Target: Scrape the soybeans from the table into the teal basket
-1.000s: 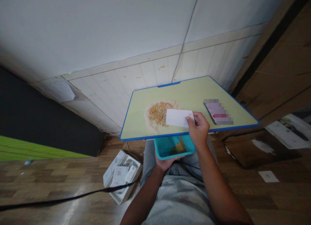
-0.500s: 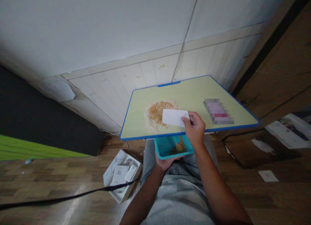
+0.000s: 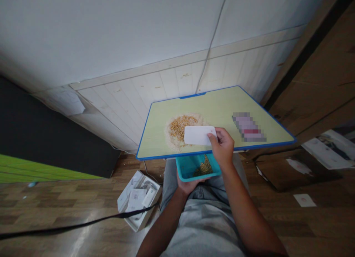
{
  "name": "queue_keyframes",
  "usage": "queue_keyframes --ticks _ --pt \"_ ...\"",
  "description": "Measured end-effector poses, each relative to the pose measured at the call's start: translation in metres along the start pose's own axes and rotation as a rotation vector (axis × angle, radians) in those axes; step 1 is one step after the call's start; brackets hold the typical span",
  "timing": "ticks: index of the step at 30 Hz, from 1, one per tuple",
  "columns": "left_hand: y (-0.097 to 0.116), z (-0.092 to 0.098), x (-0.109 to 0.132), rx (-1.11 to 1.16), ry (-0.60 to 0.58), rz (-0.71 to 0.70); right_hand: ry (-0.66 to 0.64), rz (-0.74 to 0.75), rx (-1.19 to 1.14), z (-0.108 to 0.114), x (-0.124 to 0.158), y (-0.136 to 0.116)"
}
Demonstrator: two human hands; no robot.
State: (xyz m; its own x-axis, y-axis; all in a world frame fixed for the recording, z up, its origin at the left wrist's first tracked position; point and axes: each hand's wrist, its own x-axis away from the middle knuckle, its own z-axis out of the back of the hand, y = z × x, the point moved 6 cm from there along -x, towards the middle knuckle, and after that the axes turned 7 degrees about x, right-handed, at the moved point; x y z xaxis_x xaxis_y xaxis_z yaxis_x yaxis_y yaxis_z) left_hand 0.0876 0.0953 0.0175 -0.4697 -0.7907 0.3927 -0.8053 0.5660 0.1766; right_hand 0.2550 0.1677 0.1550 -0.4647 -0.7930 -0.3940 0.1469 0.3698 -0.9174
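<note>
My right hand [image 3: 222,143] pinches a flat white card-like piece [image 3: 197,135] by its right end, thumb on top. Its left end lies over the edge of a pile of yellow beans [image 3: 180,127], which look like soybeans. Pale rice-like grains [image 3: 171,141] ring the beans on the light green tabletop [image 3: 219,103]. Under the front edge of the table, my left hand [image 3: 188,185] supports a turquoise plastic tray [image 3: 181,172] from below; most of its fingers are hidden. Some beans [image 3: 204,167] lie in the right part of the tray.
A blurred-out flat object [image 3: 249,127] lies on the table's right side. On the floor to the left stands an open white box [image 3: 138,201] with papers and a cable. A dark strap [image 3: 111,217] crosses the lower left. Cardboard [image 3: 288,172] is at right.
The white piece has shifted very slightly left and down over the front edge of the bean pile. The tray and my left hand look the same.
</note>
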Motion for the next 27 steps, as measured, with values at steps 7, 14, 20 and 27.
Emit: queue_keyframes --ticks 7,14,20,27 --pt "-0.001 0.005 -0.002 0.006 -0.020 -0.003 -0.035 -0.020 -0.016 -0.002 0.001 -0.003" --pt "0.002 0.008 -0.007 0.000 -0.091 -0.001 0.008 -0.031 -0.022 0.003 0.000 -0.005" --pt "0.003 0.021 -0.012 0.048 -0.100 -0.007 -0.039 -0.042 -0.022 -0.002 0.001 -0.005" --pt "0.003 0.019 -0.009 0.116 -0.073 -0.002 -0.101 -0.062 -0.056 -0.008 0.003 -0.008"
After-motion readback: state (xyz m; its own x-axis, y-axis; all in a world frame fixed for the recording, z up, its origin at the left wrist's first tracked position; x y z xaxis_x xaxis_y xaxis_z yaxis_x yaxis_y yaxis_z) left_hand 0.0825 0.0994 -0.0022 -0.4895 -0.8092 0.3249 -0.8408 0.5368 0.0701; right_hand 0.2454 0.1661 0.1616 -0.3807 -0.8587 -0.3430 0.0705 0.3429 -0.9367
